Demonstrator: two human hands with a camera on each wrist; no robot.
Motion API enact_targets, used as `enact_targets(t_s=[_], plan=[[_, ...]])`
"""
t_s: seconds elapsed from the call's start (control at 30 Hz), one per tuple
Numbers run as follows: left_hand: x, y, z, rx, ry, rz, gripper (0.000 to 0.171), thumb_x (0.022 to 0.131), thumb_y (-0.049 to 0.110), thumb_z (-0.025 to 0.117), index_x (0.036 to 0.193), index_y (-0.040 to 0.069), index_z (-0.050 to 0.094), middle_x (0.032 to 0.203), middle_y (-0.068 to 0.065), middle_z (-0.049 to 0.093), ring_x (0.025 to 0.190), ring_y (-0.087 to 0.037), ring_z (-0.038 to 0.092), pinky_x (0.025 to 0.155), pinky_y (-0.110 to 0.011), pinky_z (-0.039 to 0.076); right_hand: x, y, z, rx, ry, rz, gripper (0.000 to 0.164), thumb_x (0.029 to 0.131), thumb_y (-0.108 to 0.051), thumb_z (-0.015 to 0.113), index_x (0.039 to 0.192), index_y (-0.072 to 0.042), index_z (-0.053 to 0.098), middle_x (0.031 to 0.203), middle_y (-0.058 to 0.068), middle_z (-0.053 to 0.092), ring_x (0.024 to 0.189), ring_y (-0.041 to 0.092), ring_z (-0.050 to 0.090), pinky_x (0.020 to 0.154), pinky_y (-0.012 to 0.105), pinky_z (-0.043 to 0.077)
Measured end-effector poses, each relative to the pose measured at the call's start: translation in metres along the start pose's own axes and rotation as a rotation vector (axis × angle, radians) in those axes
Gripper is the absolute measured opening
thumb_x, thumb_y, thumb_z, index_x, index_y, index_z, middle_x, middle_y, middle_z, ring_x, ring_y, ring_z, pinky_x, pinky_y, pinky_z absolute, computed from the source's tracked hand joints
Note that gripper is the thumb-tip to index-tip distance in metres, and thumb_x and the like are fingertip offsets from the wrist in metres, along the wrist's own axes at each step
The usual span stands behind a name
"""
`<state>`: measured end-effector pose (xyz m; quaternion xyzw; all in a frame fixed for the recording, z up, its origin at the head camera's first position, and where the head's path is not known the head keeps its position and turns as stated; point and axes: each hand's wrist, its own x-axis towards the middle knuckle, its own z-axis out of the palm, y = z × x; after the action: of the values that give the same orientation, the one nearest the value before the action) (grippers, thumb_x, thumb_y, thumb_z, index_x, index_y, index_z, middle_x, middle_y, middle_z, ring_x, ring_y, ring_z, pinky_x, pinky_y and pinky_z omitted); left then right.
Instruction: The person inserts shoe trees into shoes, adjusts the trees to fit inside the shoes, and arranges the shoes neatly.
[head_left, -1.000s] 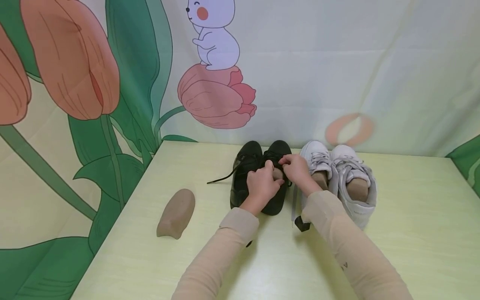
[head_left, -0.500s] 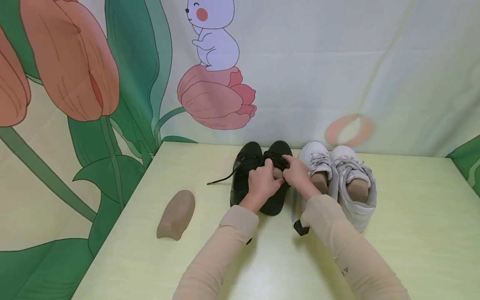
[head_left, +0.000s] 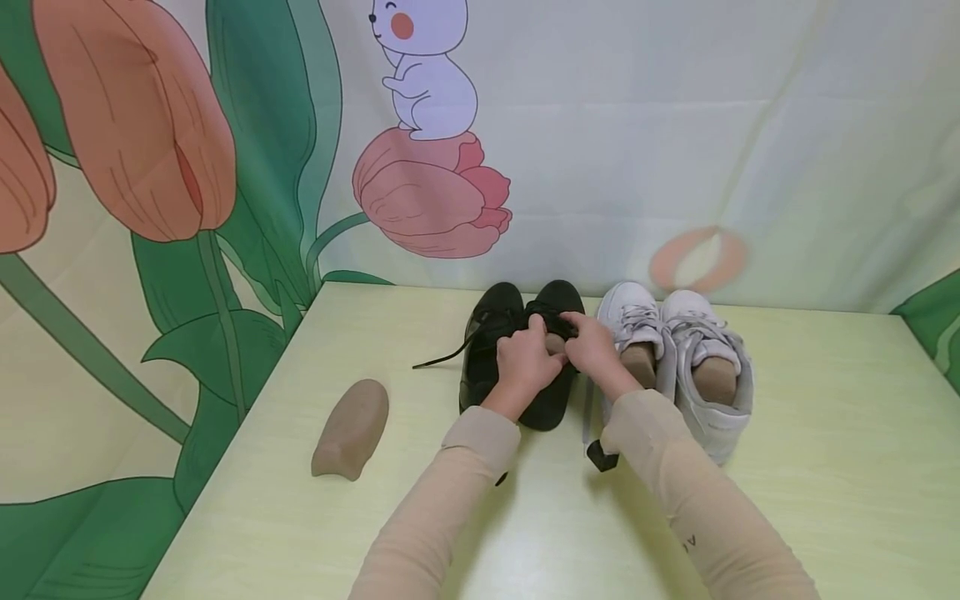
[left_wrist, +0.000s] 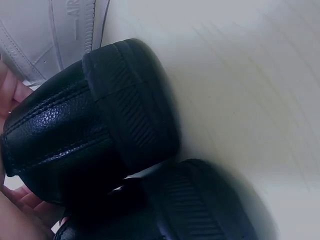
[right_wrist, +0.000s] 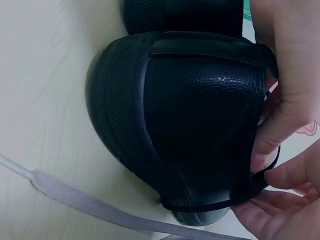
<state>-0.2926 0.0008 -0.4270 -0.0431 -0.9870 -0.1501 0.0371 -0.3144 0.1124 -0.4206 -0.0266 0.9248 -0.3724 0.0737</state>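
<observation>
Two black lace-up shoes stand side by side, toes toward the wall. My left hand (head_left: 524, 363) holds the left side of the right black shoe (head_left: 548, 411) at its opening, with the thumb inside. On the other side, my right hand (head_left: 596, 347) grips the collar edge, its thumb at the rim and its fingers outside, as the right wrist view shows. Between the hands, a brown shoe insert (head_left: 555, 343) shows in the opening. The left black shoe (head_left: 501, 297) has one loose lace (head_left: 450, 357) trailing left. The palms are mostly hidden.
Another brown insert (head_left: 350, 430) lies on the pale table (head_left: 255, 533) at left. White sneakers (head_left: 717, 425) with brown inserts inside stand right of the black pair, close to my right forearm. A pale lace (right_wrist: 80, 200) trails beside the black shoe. A printed cloth (head_left: 600, 167) hangs behind.
My right fingers have shifted from pinching near the laces to gripping the right collar edge of the shoe. My left hand has barely moved, and the shoes stay in place.
</observation>
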Motion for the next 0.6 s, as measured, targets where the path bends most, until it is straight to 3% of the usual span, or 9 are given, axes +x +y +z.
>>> enact_targets(t_s=[0.17,0.3,0.43,0.6], plan=[[-0.001,-0.003,-0.003,-0.020,-0.016,0.021,0.043,0.079,0.047,0.060,0.098,0.011,0.045,0.074,-0.007,0.064,0.070,-0.025,0.061,0.073,-0.037,0.043,-0.001,0.000,0.000,0.021,-0.003,-0.006,0.058,0.078,0.004,0.039,0.133,-0.014,0.043,0.116,0.015,0.058,0.039,0.012,0.028,0.043,0.024,0.030],[-0.001,-0.008,-0.009,-0.077,-0.045,0.047,0.033,0.080,0.042,0.062,0.091,0.014,0.050,0.073,-0.004,0.062,0.067,-0.021,0.059,0.063,-0.030,0.043,-0.002,-0.001,0.000,0.036,-0.005,-0.012,0.053,0.078,0.004,0.039,0.126,-0.013,0.052,0.094,0.018,0.065,0.038,0.010,0.025,0.042,0.023,0.028],[-0.001,-0.015,-0.014,-0.121,-0.048,0.076,0.023,0.080,0.035,0.065,0.085,0.016,0.054,0.074,-0.002,0.060,0.066,-0.018,0.057,0.054,-0.025,0.039,-0.002,-0.001,-0.001,0.038,-0.002,-0.018,0.049,0.076,0.004,0.038,0.120,-0.009,0.057,0.094,0.019,0.064,0.039,0.011,0.024,0.042,0.023,0.026],[-0.001,-0.018,-0.015,-0.072,-0.041,0.108,0.022,0.080,0.034,0.065,0.092,0.019,0.054,0.074,0.000,0.059,0.067,-0.019,0.058,0.053,-0.026,0.039,-0.002,-0.001,-0.002,0.037,-0.003,-0.026,0.047,0.077,0.003,0.038,0.118,-0.008,0.058,0.099,0.019,0.063,0.040,0.011,0.027,0.043,0.023,0.028]])
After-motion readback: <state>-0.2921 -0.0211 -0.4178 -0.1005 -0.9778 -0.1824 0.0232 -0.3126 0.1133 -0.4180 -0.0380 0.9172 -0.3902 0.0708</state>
